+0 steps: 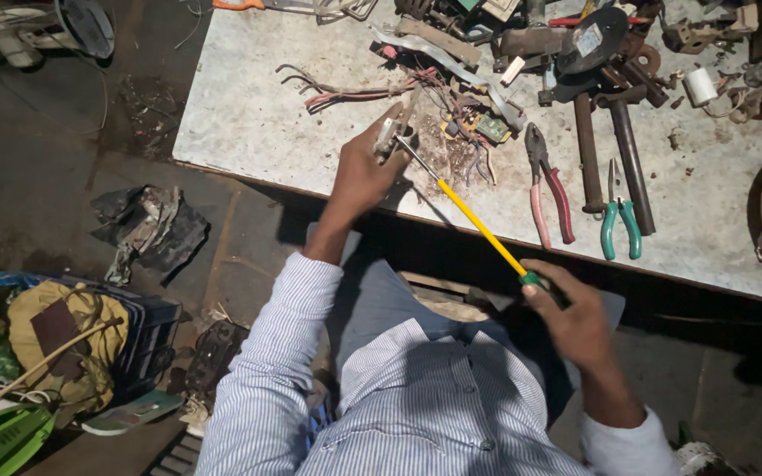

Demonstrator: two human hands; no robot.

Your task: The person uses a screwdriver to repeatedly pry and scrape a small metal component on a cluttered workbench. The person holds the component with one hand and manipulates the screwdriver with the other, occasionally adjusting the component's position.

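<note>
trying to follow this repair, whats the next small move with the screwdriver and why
Probably steady the tip and turn. The right hand grips the yellow-handled screwdriver, whose metal tip meets the small metal part pinched in the left hand over the workbench. Whether the tip sits in a screw is too small to tell.

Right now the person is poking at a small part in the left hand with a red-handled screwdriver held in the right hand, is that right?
Not quite: the head view shows the screwdriver has a yellow handle, not red. The right hand holds it, its tip at the small part in the left hand.
</note>
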